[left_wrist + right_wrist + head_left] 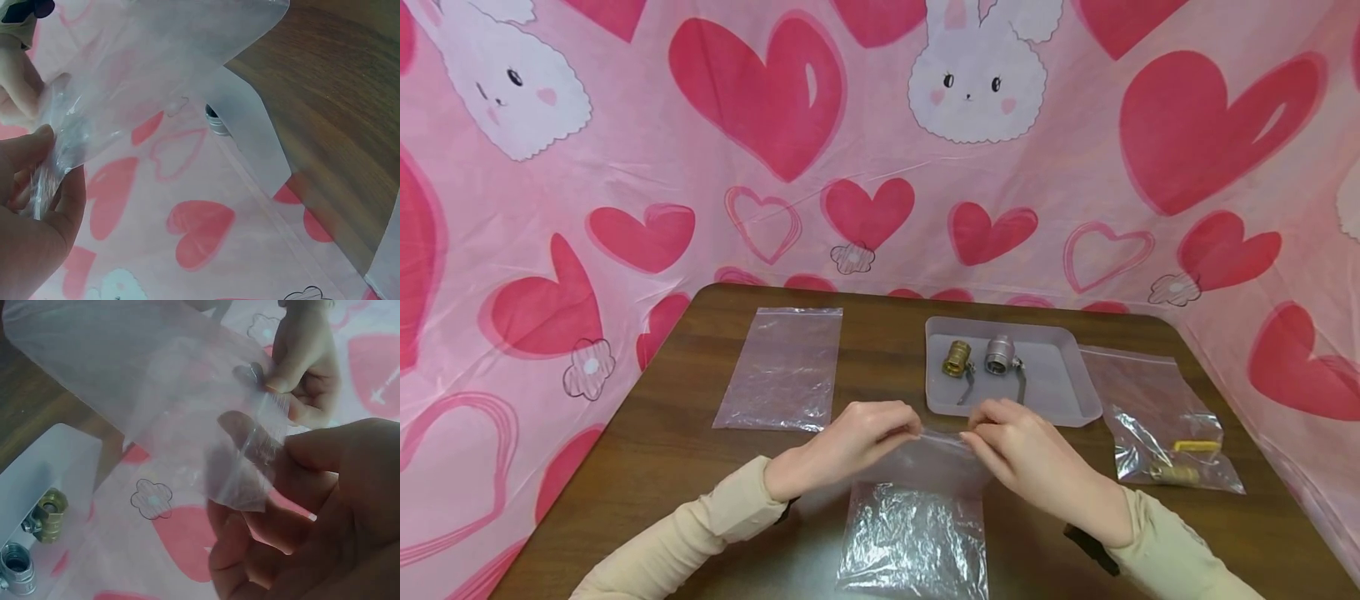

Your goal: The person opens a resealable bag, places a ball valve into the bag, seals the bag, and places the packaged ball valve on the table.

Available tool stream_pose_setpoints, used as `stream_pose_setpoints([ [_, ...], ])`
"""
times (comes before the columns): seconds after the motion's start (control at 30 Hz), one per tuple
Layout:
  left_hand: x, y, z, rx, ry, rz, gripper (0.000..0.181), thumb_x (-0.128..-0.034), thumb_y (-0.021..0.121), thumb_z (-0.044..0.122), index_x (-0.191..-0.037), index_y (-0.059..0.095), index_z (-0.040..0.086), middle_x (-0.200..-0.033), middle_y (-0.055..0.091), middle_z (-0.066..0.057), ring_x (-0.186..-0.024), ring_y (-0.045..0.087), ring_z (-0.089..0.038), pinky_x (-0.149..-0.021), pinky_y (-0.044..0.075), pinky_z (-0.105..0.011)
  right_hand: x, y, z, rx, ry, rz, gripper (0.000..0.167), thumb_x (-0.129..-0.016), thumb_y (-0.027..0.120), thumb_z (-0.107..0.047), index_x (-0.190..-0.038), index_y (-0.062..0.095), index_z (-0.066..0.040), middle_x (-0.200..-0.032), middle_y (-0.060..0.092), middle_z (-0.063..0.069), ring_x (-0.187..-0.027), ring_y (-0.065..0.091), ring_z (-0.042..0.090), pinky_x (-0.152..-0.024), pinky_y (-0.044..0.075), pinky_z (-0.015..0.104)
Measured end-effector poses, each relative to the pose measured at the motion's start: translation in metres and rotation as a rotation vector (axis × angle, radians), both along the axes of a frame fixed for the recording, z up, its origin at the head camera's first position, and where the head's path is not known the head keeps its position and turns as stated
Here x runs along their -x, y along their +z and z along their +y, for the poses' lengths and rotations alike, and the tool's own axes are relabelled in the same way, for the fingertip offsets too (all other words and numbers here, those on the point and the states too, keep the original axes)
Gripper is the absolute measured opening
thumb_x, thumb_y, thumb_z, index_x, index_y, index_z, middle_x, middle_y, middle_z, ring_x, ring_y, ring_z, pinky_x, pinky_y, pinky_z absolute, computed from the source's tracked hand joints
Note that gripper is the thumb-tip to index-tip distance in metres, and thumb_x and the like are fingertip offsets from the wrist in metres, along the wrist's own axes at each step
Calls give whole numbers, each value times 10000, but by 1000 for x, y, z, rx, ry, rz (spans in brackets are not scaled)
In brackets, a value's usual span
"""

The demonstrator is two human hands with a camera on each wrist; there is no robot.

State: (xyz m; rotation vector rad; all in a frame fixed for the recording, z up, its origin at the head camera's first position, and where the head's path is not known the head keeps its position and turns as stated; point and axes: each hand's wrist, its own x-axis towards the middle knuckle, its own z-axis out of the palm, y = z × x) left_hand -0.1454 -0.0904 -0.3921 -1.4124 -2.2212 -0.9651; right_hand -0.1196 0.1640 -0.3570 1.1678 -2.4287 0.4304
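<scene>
Soft, even light fills the head view, brightening the pink backdrop [880, 133] and leaving only faint shadows. Sharp white glints streak the clear bag [917, 542] at the front, and a pale sheen lies on the table [797, 558] beside it. The wide lens stretches the printed hearts [1187, 133] toward the outer edges. Both wrist views are dimmer, hazier and softer in detail; in the right one the nearer fingers [231, 550] fall into shade.
</scene>
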Motion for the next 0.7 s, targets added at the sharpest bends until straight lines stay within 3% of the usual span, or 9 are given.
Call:
stream_pose_setpoints([
  [0.17, -2, 0, 2, 14, -26, 48, 46, -951, 647, 89, -912, 671, 94, -882, 714, 23, -814, 680, -46, -778, 503, -67, -1, 4, -1, -12, -24, -145, 152, -841, 733, -91, -700, 731, -147, -705, 614, -108, -608, 529, -58, -534, 439, 121],
  [0.37, -4, 0, 2, 36, -31, 57, 37, -951, 647, 92, -925, 669, 106, -873, 700, 36, -800, 655, -31, -771, 499, -72, -2, 7, 0, -3, -6, -217, 143, -788, 787, -74, -674, 736, -144, -704, 631, -96, -607, 527, -76, -534, 431, 94],
  [0.7, -4, 0, 3, 55, -45, 73, 40, -960, 638, 111, -933, 667, 109, -883, 700, 47, -805, 652, -11, -769, 491, -54, -5, 13, 1, 22, -28, -346, 100, -730, 859, -115, -800, 788, -113, -742, 637, -88, -641, 550, -80, -557, 469, 114],
])
